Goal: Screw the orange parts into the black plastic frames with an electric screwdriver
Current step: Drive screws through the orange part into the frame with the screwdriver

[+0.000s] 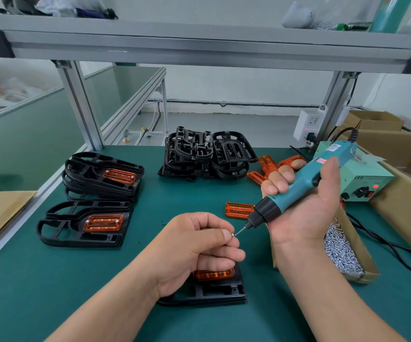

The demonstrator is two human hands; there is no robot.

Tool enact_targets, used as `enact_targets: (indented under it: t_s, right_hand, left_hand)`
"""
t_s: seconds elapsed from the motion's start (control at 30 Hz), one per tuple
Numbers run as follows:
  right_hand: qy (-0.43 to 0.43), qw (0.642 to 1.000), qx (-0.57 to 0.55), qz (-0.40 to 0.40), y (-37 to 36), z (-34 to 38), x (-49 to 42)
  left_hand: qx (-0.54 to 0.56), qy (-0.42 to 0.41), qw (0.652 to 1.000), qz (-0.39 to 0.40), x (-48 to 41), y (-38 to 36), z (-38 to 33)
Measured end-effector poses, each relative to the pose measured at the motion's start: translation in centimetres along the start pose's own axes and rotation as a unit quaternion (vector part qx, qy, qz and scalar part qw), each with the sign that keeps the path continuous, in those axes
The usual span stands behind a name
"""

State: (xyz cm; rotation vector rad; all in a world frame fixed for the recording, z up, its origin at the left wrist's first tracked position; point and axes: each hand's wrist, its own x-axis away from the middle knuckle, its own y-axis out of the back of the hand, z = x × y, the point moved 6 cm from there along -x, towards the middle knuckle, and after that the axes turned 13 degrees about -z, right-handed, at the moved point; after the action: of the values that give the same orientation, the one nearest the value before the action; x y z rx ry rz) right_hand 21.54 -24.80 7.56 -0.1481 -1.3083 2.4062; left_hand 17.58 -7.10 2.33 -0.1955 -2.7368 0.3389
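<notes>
The left hand (199,245) is pinching a screw (233,234) against the screwdriver (303,183) tip, the right hand (305,203) is gripping its body, and if seated crooked, that screw is likely dropping before reaching the frame (214,292).

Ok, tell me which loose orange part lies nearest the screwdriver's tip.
The lone orange part flat on the green mat, right by the nose of the electric screwdriver. The other loose orange parts are heaped farther back beside the pile of black frames.

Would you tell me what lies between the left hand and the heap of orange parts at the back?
A single loose orange part lies flat on the green mat there, as the head view shows.
</notes>
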Motion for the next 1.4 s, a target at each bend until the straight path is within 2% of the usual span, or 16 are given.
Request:
enact_targets:
  t_s: [0.33,0.6,1.0,1.23,1.3,1.4]
  right_hand:
    - [0.013,1.0,0.007,0.0,0.1,-0.2,0.0]
    - [0.02,0.999,0.001,0.03,0.0,-0.2,-0.3]
    - [0.013,0.998,-0.007,0.066,0.3,-1.7,-1.0]
    - [-0.001,0.998,-0.02,0.057,0.5,-2.5,-1.1]
    - [-0.005,0.998,-0.012,0.057,0.5,-2.9,-1.0]
    - [-0.008,0.998,0.003,0.067,0.3,-3.6,-0.5]
  left_hand:
    - [0.002,0.001,1.0,0.004,0.1,-0.1,0.0]
    - [-0.001,-0.008,1.0,0.002,0.0,0.0,0.1]
    - [-0.143,-0.117,0.983,-0.008,-0.2,0.5,-0.6]
    - [-0.178,-0.137,0.974,-0.007,-0.2,1.4,-2.1]
    - [-0.208,-0.172,0.962,-0.044,-0.4,2.6,-3.1]
    - [-0.337,-0.238,0.904,-0.112,-0.8,5.1,-4.5]
